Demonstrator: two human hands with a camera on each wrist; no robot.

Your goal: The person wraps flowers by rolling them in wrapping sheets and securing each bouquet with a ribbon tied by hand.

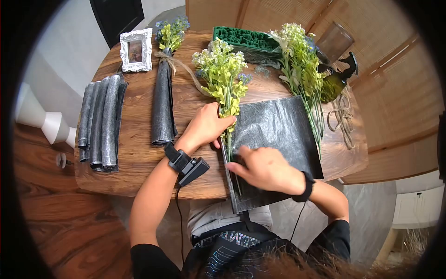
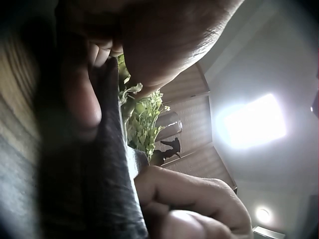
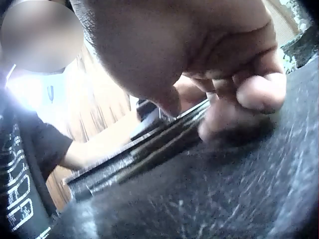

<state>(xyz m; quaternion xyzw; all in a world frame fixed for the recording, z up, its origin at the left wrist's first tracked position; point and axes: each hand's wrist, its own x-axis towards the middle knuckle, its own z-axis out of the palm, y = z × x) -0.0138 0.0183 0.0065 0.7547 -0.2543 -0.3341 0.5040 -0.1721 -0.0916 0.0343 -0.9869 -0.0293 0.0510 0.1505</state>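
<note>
On the round wooden table (image 1: 139, 153) lies a black wrapping sheet (image 1: 278, 135), near the person and a little to the right. A bunch of green-yellow flowers (image 1: 223, 74) lies along its left edge, the stems pointing to the near side. The left hand (image 1: 206, 126) curls its fingers around the stems and the sheet edge. The right hand (image 1: 265, 168) presses with bent fingers on the near left part of the sheet, beside the stems. Further left lie a wrapped bouquet (image 1: 163, 102) and grey paper rolls (image 1: 100, 123). A white picture frame (image 1: 136, 49) stands at the far side.
</note>
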